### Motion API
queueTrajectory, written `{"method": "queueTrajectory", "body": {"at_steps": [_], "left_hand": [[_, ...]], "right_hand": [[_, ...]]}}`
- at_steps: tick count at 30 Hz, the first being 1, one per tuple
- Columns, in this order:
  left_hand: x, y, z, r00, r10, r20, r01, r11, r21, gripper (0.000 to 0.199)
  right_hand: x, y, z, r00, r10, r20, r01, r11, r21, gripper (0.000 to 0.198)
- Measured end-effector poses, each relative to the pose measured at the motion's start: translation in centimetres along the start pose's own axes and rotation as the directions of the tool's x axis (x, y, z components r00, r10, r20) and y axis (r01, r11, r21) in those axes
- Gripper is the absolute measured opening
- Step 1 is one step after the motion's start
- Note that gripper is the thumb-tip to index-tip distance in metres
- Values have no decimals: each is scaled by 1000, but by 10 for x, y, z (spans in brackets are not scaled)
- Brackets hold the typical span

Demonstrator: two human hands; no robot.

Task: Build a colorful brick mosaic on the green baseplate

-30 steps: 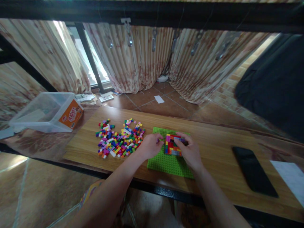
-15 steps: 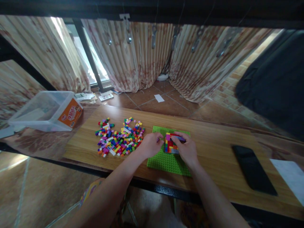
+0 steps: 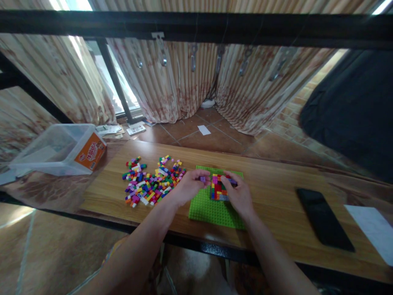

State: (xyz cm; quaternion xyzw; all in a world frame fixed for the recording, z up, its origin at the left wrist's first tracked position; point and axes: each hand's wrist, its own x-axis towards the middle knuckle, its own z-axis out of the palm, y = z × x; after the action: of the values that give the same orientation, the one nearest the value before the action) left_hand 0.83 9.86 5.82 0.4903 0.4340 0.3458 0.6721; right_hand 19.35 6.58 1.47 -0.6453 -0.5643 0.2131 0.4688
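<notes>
A green studded baseplate [image 3: 215, 213] lies on the wooden board, carrying a patch of red, yellow, pink, orange and grey toy bricks [image 3: 218, 189]. At the patch's left side, my left hand [image 3: 190, 186] pinches a small purple brick [image 3: 202, 179] between thumb and fingers. My right hand [image 3: 240, 194] rests over the right part of the patch, thumb and fingers closed around a dark purple-blue brick [image 3: 232, 181]. Whether that brick is fixed to the patch cannot be seen, because the fingers cover part of it.
Many loose coloured bricks [image 3: 147, 186] are spread left of the baseplate. A clear plastic box [image 3: 58, 151] with an orange label stands at the far left. To the right lie a black phone-like slab [image 3: 324, 219] and a white sheet [image 3: 370, 229]. A dark bar [image 3: 196, 30] crosses above.
My left hand has drawn slightly left and turned, so the small purple brick shows more plainly. My right hand stays at the brick patch. The whole view has tilted up a little.
</notes>
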Motion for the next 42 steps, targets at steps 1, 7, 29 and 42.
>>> {"method": "queueTrajectory", "body": {"at_steps": [1, 7, 29, 42], "left_hand": [[-1, 1, 1, 1000, -14, 20, 15, 995, -99, 37], [-5, 3, 3, 995, -56, 80, 73, 971, -229, 36], [-4, -3, -4, 1000, 12, 20, -19, 920, 391, 45], [-5, -7, -3, 981, 135, 136, -191, 726, 661, 31]], "right_hand": [[0, -3, -2, 999, -46, -26, 46, 999, -18, 36], [-10, -25, -9, 942, -336, 8, 335, 938, -87, 26], [-6, -4, -49, 958, -269, 97, 284, 935, -210, 21], [7, 11, -67, 980, -188, 59, 196, 963, -187, 28]]}}
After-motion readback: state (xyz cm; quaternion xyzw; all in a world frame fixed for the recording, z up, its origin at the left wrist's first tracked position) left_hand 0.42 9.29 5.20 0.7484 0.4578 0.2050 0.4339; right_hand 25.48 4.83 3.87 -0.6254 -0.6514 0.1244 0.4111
